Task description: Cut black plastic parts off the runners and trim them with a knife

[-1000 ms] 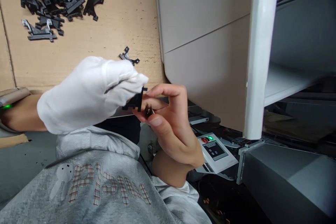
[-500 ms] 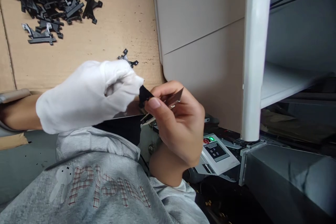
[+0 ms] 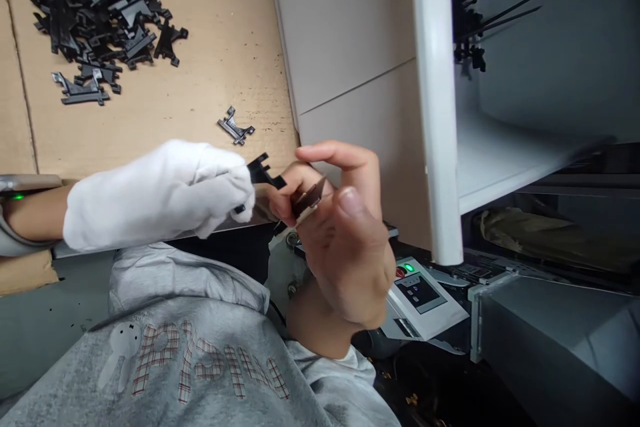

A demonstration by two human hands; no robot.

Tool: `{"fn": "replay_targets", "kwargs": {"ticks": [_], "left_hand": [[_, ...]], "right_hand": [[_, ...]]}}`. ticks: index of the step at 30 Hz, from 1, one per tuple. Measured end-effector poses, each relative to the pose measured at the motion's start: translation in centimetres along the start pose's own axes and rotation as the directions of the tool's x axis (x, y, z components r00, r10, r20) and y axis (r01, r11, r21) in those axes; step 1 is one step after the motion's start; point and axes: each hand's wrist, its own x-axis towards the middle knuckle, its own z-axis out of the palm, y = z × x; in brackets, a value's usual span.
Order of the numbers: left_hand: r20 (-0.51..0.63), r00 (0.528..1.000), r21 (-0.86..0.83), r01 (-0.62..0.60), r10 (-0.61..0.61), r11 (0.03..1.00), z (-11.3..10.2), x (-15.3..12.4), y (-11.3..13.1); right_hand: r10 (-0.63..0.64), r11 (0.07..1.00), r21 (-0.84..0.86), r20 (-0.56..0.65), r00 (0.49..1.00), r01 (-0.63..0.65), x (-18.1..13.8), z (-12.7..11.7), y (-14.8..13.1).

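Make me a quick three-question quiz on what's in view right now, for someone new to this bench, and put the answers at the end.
1. Multiple choice: the left hand holds a black part. What covers that hand? A: a blue glove. B: a white glove. C: nothing.
2. True or false: the loose part near the gloved hand lies on the cardboard touching the pile.
3. Fill in the blank: the lit lamp on the control panel glows ____.

Key: 1, B. 2, false; it lies apart from the pile. 3, green.
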Motion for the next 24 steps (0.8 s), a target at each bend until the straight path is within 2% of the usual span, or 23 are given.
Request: {"fn": "replay_targets", "kwargs": {"ticks": [5,9,15,21,24], "left_hand": [[0.02,0.999,-0.018,-0.033,0.034,0.999,-0.1,-0.2,0.0],[0.021,0.998,-0.032,-0.05,0.051,0.998,0.0,-0.3,-0.3],[0.054,0.999,-0.031,0.006,-0.004,1.0,-0.1,-0.1,0.0],[0.052,0.99,-0.059,0.133,-0.13,0.989,-0.2,-0.2,0.3],[0.082,0.988,-0.07,0.138,-0.132,0.988,-0.4,-0.2,0.5]], "right_hand": [[-0.09,0.985,-0.144,0.037,0.995,0.095,-1.5,0.5,0.5],[-0.138,0.97,-0.202,0.002,0.99,0.135,-2.1,0.5,1.4],[-0.214,0.928,-0.297,0.072,0.974,0.225,-1.8,-0.2,1.9],[-0.202,0.914,-0.352,0.038,0.979,0.203,-1.6,0.4,1.3],[-0.162,0.936,-0.317,-0.007,0.987,0.152,-1.5,0.8,1.0]]}}
